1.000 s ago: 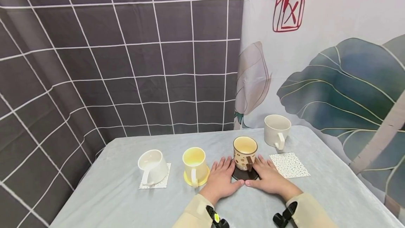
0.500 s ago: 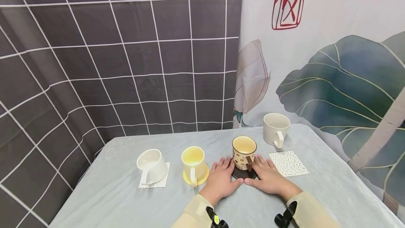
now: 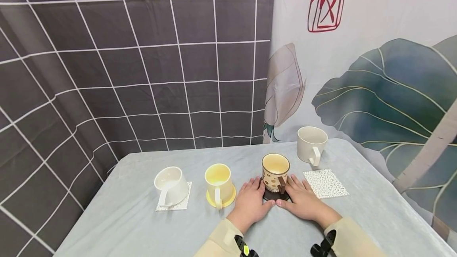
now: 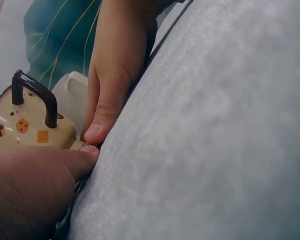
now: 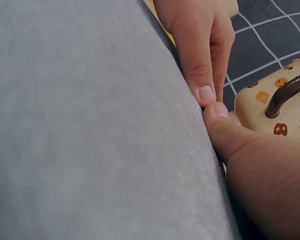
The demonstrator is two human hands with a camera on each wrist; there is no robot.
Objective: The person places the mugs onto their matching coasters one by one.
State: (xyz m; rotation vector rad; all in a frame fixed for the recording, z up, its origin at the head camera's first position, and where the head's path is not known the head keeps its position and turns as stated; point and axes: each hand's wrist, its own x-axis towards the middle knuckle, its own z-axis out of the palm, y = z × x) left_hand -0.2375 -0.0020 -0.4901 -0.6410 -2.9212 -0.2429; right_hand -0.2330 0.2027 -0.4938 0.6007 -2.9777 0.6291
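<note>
A cream mug (image 3: 274, 175) with a brown biscuit pattern and dark brown handle stands upright on a round dark coaster (image 3: 273, 196). Flat on the table at the coaster's left side lies my left hand (image 3: 250, 202), fingers straight. My right hand (image 3: 303, 199) mirrors it on the right, fingers extended past the mug's handle. Both thumbs point inward and their tips come together just in front of the coaster. In the left wrist view the mug's dark handle (image 4: 37, 95) shows behind the thumbs. The right wrist view has the patterned mug (image 5: 275, 102) at its right edge.
To the left, a yellow mug (image 3: 218, 183) stands on a yellow round coaster (image 3: 230, 199), and a white mug (image 3: 173, 187) on a speckled square coaster (image 3: 182, 205). At right, a ribbed off-white mug (image 3: 308, 146) stands behind another speckled square coaster (image 3: 325, 183). Curtains hang behind the grey-covered table (image 3: 125, 217).
</note>
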